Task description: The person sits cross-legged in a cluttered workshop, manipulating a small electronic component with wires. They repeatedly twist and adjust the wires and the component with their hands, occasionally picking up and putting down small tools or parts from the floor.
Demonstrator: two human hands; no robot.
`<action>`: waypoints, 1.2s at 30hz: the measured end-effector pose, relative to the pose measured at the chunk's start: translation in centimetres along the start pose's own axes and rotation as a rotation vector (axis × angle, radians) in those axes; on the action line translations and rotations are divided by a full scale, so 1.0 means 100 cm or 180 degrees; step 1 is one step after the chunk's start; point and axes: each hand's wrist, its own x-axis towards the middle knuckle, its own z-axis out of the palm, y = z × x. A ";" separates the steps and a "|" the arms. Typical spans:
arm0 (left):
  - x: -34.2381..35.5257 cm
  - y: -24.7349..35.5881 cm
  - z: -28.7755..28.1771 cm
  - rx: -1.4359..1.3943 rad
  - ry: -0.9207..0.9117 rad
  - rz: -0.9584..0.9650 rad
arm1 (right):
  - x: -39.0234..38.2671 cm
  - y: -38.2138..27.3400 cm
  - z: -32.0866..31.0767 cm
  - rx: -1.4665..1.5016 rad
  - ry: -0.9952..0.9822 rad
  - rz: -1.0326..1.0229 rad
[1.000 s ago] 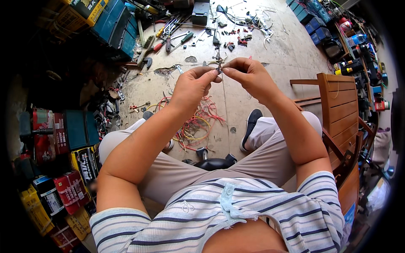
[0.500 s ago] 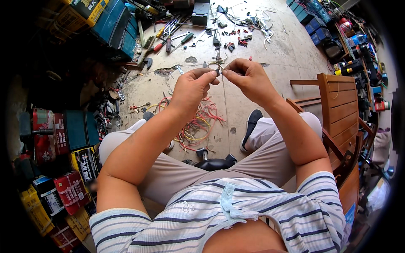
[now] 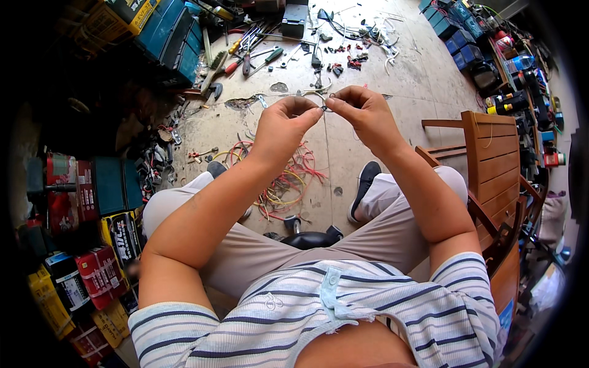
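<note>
Above the floor, my two hands meet with fingertips almost touching. My left hand (image 3: 283,126) pinches a small dark end between thumb and forefinger. My right hand (image 3: 369,118) is closed in a pinch close beside it, at the same piece. A thin, pale wire-like loop (image 3: 314,94) arcs up from the fingertips; its exact kind is too small to tell. Below the hands, a tangle of red and yellow wires (image 3: 285,184) lies on the floor between my feet.
Screwdrivers (image 3: 267,60), a brush (image 3: 216,61) and a grey box-shaped battery (image 3: 295,21) lie ahead on the floor, among scattered scraps. Boxed goods (image 3: 101,276) are stacked at the left. A wooden folding chair (image 3: 497,153) stands close on my right, and crowded shelves (image 3: 521,80) line the far right.
My left fingers have shifted slightly right, and the small dark end with them. My right fingertips have moved slightly up and right. The scene around is otherwise nearly the same.
</note>
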 end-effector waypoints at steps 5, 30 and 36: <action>-0.001 0.004 -0.001 -0.0145 0.0003 -0.0120 | -0.001 0.000 0.003 0.0074 0.0044 -0.0065; 0.001 0.013 0.001 -0.0557 0.0185 -0.0355 | -0.002 -0.014 -0.007 -0.0489 -0.0459 -0.0124; 0.001 0.012 -0.001 -0.0583 0.0124 -0.0274 | 0.000 -0.007 -0.005 -0.0277 -0.0346 -0.0177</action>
